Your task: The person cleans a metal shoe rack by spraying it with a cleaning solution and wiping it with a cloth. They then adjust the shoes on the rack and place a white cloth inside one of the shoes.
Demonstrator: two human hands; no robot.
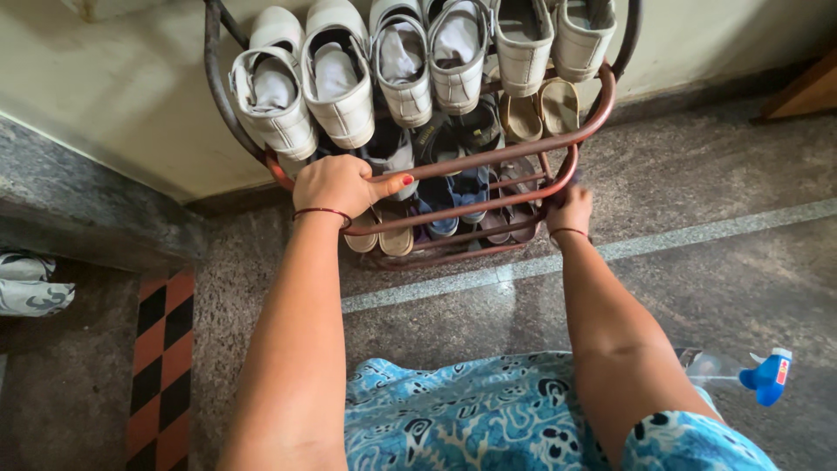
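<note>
Looking down, we saw our blue patterned dress (471, 410) nearest, filling the bottom edge, with both bare arms reaching forward from it. A spray bottle (741, 371) with a blue trigger head lay on the stone floor (724, 288) just beside our right arm. An orange and black checkered strip (161, 349) ran along the floor on the left, and a pale bundle (26, 283) sat at the left edge beyond it. A light stripe (697, 234) crossed the floor under our arms.

Farther out, our left hand (340, 187) lay over the front rail of a brown metal shoe rack (488, 157), fingers curled round the bar, its grip closed on it, a thin band at the wrist. Our right hand (571, 208) was at the rack's lower right corner, touching the frame; it was blurred, so we could not tell how far its grip was closed.

The rack stood against the pale wall (105, 96), on the floor. Dark sandals (453, 187) filled its lower shelves, and white shoes (340, 74) stood in a row on the top one, farthest from us.
</note>
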